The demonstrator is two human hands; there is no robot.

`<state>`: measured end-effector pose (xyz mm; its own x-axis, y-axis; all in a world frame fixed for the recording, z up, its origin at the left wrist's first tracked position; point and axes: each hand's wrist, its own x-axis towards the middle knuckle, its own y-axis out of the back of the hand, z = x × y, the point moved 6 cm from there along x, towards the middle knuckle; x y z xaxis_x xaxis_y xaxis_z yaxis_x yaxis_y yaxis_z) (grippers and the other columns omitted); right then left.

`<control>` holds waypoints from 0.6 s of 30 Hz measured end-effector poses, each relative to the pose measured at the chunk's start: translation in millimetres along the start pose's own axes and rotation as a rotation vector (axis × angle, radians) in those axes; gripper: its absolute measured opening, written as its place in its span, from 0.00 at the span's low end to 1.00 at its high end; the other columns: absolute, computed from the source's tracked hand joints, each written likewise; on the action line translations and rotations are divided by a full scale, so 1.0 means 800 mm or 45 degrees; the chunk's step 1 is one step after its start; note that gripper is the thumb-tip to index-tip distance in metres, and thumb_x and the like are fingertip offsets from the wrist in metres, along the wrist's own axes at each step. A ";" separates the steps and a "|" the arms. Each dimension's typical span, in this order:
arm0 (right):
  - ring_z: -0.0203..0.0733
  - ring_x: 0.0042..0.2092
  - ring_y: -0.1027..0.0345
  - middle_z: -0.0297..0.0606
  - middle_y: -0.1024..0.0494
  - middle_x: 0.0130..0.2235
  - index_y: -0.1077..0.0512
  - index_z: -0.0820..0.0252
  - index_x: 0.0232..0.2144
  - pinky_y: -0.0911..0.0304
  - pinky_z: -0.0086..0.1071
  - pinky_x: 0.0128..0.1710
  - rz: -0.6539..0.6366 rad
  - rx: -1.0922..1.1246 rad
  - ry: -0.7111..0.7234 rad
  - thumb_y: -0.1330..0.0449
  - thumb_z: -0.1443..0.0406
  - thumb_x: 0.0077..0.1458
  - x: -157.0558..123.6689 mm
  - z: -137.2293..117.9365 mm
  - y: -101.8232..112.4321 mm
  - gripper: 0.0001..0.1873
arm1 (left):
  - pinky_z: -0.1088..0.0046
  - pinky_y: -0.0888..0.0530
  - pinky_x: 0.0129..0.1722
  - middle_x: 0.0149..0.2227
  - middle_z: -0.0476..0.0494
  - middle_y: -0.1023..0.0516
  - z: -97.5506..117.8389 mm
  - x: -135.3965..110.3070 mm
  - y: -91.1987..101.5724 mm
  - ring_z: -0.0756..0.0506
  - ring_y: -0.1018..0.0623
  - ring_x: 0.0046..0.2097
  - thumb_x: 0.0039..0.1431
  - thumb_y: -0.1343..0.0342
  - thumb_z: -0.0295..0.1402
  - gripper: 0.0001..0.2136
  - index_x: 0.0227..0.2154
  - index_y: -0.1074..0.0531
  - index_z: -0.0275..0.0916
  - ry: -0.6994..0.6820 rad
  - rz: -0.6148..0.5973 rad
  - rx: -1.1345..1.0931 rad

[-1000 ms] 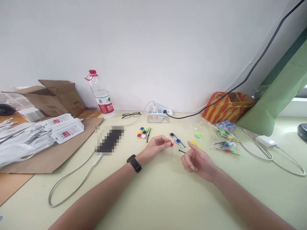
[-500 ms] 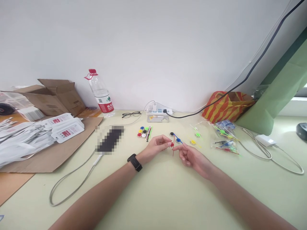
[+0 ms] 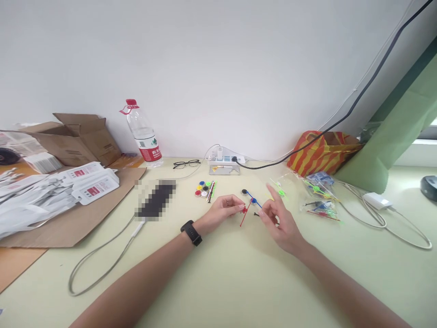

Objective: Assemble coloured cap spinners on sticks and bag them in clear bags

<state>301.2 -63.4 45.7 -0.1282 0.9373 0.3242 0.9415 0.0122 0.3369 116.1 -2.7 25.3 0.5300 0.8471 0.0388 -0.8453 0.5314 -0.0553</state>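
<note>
My left hand (image 3: 225,208) pinches a small red spinner toy (image 3: 245,210) by its hub. Its thin red bar slants down to the left, over the table. Close by on the right, my right hand (image 3: 282,225) is open, index finger stretched upward and thumb apart. A black stick (image 3: 256,214) shows partly behind the right fingers; whether they touch it I cannot tell. Just beyond the hands lies a blue bar with a blue disc (image 3: 253,200) and a black disc (image 3: 244,192). A green spinner piece (image 3: 281,192) lies past the right fingertip.
Coloured discs (image 3: 204,187) and a bundle of sticks (image 3: 211,191) lie left of centre. Bagged spinner parts (image 3: 321,207) are at right. A power strip (image 3: 226,159), glasses (image 3: 186,164), water bottle (image 3: 145,136), cable (image 3: 102,243) and cardboard box (image 3: 82,139) surround the workspace.
My right hand has drawn back right from the red bar, its index finger swinging up. The red bar has turned from upright to slanted. Part of the black stick now shows.
</note>
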 end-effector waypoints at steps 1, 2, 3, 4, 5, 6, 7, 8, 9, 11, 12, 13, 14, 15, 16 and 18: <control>0.39 0.29 0.42 0.35 0.29 0.38 0.38 0.47 0.65 0.43 0.36 0.32 0.008 -0.067 0.027 0.41 0.51 0.64 -0.001 -0.002 0.002 0.29 | 0.73 0.38 0.32 0.34 0.45 0.22 0.001 0.000 -0.001 0.51 0.31 0.31 0.57 0.32 0.43 0.14 0.35 0.22 0.36 0.007 -0.004 -0.007; 0.39 0.29 0.42 0.36 0.28 0.39 0.34 0.48 0.61 0.42 0.36 0.32 -0.013 -0.122 0.030 0.42 0.51 0.64 -0.002 -0.001 0.002 0.26 | 0.73 0.38 0.32 0.34 0.44 0.22 0.002 -0.001 -0.001 0.51 0.30 0.32 0.57 0.32 0.43 0.14 0.35 0.22 0.36 0.010 -0.012 -0.019; 0.39 0.28 0.41 0.36 0.28 0.37 0.27 0.50 0.54 0.42 0.36 0.32 -0.073 -0.160 0.004 0.43 0.50 0.65 -0.002 0.001 0.000 0.20 | 0.73 0.38 0.32 0.35 0.44 0.21 0.003 -0.001 -0.003 0.50 0.29 0.32 0.57 0.32 0.43 0.14 0.35 0.22 0.36 0.007 -0.026 -0.034; 0.39 0.28 0.41 0.36 0.28 0.32 0.23 0.53 0.43 0.43 0.36 0.32 -0.159 -0.174 -0.043 0.45 0.49 0.66 -0.001 0.006 -0.002 0.19 | 0.73 0.37 0.33 0.36 0.43 0.20 0.005 -0.002 -0.004 0.50 0.28 0.33 0.57 0.32 0.43 0.14 0.35 0.22 0.36 0.000 -0.043 -0.046; 0.39 0.27 0.41 0.35 0.30 0.27 0.23 0.55 0.31 0.44 0.36 0.32 -0.250 -0.163 -0.098 0.49 0.48 0.67 -0.001 0.011 -0.006 0.24 | 0.73 0.37 0.33 0.36 0.42 0.20 0.007 -0.003 -0.005 0.49 0.27 0.34 0.57 0.32 0.43 0.14 0.35 0.22 0.36 -0.009 -0.056 -0.053; 0.39 0.26 0.42 0.35 0.34 0.23 0.28 0.56 0.21 0.44 0.35 0.31 -0.328 -0.132 -0.148 0.52 0.46 0.69 0.000 0.015 -0.008 0.31 | 0.73 0.36 0.34 0.37 0.41 0.20 0.008 -0.003 -0.006 0.49 0.27 0.34 0.57 0.32 0.43 0.14 0.36 0.22 0.36 -0.015 -0.063 -0.053; 0.39 0.25 0.43 0.35 0.37 0.20 0.33 0.57 0.16 0.45 0.35 0.31 -0.375 -0.088 -0.180 0.55 0.46 0.69 0.002 0.018 -0.009 0.35 | 0.73 0.36 0.34 0.37 0.41 0.19 0.009 -0.003 -0.006 0.49 0.26 0.35 0.58 0.32 0.43 0.14 0.36 0.22 0.35 -0.016 -0.064 -0.048; 0.39 0.25 0.44 0.34 0.39 0.19 0.35 0.57 0.14 0.46 0.35 0.30 -0.381 -0.043 -0.189 0.56 0.45 0.70 0.004 0.018 -0.009 0.37 | 0.73 0.36 0.34 0.37 0.41 0.19 0.009 -0.004 -0.005 0.49 0.26 0.35 0.58 0.33 0.42 0.14 0.36 0.22 0.35 -0.014 -0.059 -0.042; 0.38 0.25 0.45 0.33 0.40 0.19 0.35 0.57 0.15 0.47 0.35 0.30 -0.364 -0.005 -0.181 0.56 0.45 0.69 0.006 0.017 -0.007 0.37 | 0.73 0.36 0.34 0.37 0.41 0.19 0.009 -0.004 -0.005 0.49 0.26 0.35 0.58 0.33 0.42 0.14 0.36 0.22 0.35 -0.011 -0.052 -0.039; 0.37 0.25 0.47 0.31 0.42 0.20 0.31 0.58 0.20 0.49 0.34 0.29 -0.345 0.053 -0.151 0.52 0.46 0.69 0.009 0.013 -0.005 0.33 | 0.73 0.36 0.34 0.37 0.42 0.19 0.009 -0.004 -0.005 0.49 0.26 0.35 0.58 0.33 0.42 0.13 0.36 0.22 0.36 -0.011 -0.054 -0.052; 0.37 0.25 0.48 0.30 0.42 0.21 0.28 0.59 0.23 0.50 0.34 0.29 -0.354 0.079 -0.149 0.51 0.46 0.69 0.009 0.011 -0.006 0.30 | 0.73 0.36 0.34 0.37 0.42 0.19 0.008 -0.003 -0.006 0.49 0.26 0.35 0.58 0.33 0.41 0.13 0.36 0.22 0.36 -0.013 -0.059 -0.062; 0.37 0.26 0.48 0.30 0.43 0.21 0.25 0.59 0.27 0.50 0.34 0.29 -0.371 0.108 -0.157 0.50 0.47 0.69 0.009 0.010 -0.008 0.28 | 0.73 0.36 0.34 0.37 0.42 0.19 0.008 -0.003 -0.006 0.49 0.26 0.35 0.58 0.33 0.41 0.13 0.36 0.22 0.36 -0.016 -0.062 -0.071; 0.36 0.26 0.48 0.29 0.43 0.22 0.24 0.59 0.31 0.50 0.33 0.29 -0.390 0.138 -0.171 0.50 0.47 0.69 0.008 0.009 -0.009 0.27 | 0.73 0.36 0.34 0.37 0.42 0.19 0.007 -0.003 -0.006 0.49 0.26 0.35 0.58 0.33 0.41 0.13 0.36 0.22 0.36 -0.015 -0.063 -0.075; 0.36 0.27 0.48 0.29 0.42 0.23 0.23 0.59 0.34 0.50 0.33 0.30 -0.410 0.167 -0.187 0.49 0.47 0.69 0.007 0.009 -0.011 0.26 | 0.73 0.36 0.34 0.37 0.42 0.19 0.007 -0.003 -0.006 0.49 0.26 0.34 0.58 0.33 0.41 0.13 0.36 0.22 0.36 -0.014 -0.059 -0.076; 0.37 0.27 0.47 0.29 0.42 0.24 0.22 0.59 0.37 0.50 0.33 0.30 -0.425 0.192 -0.205 0.49 0.48 0.69 0.006 0.009 -0.013 0.25 | 0.73 0.37 0.34 0.36 0.43 0.19 0.006 -0.003 -0.005 0.49 0.27 0.34 0.58 0.32 0.41 0.13 0.36 0.22 0.36 -0.011 -0.053 -0.074; 0.37 0.28 0.46 0.30 0.41 0.25 0.22 0.59 0.41 0.49 0.33 0.31 -0.445 0.221 -0.241 0.49 0.48 0.69 0.004 0.011 -0.016 0.25 | 0.73 0.37 0.33 0.36 0.43 0.20 0.005 -0.003 -0.005 0.50 0.28 0.33 0.58 0.32 0.41 0.13 0.35 0.22 0.36 -0.003 -0.047 -0.067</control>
<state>291.2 -57.2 34.4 -0.4046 0.9134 0.0439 0.8920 0.3836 0.2390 117.9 -6.4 29.7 0.5608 0.8268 0.0443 -0.8202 0.5620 -0.1065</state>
